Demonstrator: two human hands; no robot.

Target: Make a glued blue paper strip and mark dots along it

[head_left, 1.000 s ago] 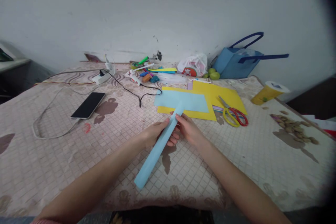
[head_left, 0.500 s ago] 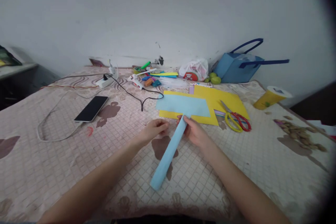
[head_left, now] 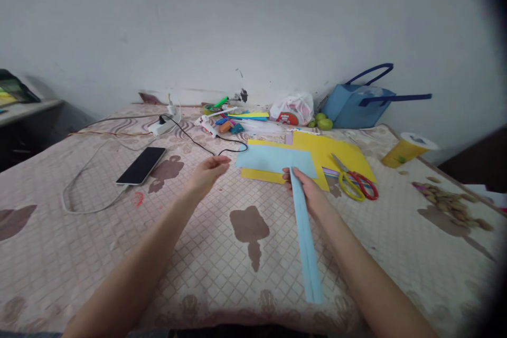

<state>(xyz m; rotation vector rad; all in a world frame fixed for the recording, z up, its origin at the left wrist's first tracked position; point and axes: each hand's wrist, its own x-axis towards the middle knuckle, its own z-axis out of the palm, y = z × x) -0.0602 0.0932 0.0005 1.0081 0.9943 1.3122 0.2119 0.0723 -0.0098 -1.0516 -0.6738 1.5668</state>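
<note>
A long strip of folded light-blue paper point(head_left: 304, 243) is gripped near its far end by my right hand point(head_left: 304, 190), thumb on top. Its free end hangs toward the table's near edge, with a crease along its length. My left hand point(head_left: 208, 174) holds nothing; its fingers are stretched forward, the thumb slightly apart, close to the black cord point(head_left: 198, 142) of a white glue gun point(head_left: 206, 125). Beyond my right hand, a flat light-blue sheet point(head_left: 273, 158) lies on a yellow sheet point(head_left: 261, 175).
Scissors point(head_left: 352, 182) with yellow and red handles lie to the right, partly on more yellow paper point(head_left: 336, 145). A phone point(head_left: 141, 166) is on the left, a power strip point(head_left: 161, 125) behind it. At the right are a yellow tub point(head_left: 406, 152), peanuts point(head_left: 451, 203) and a blue bag point(head_left: 356, 105).
The paper strip has swung to the right, its near end now toward my right forearm. My left hand has moved left and away, toward the black cord.
</note>
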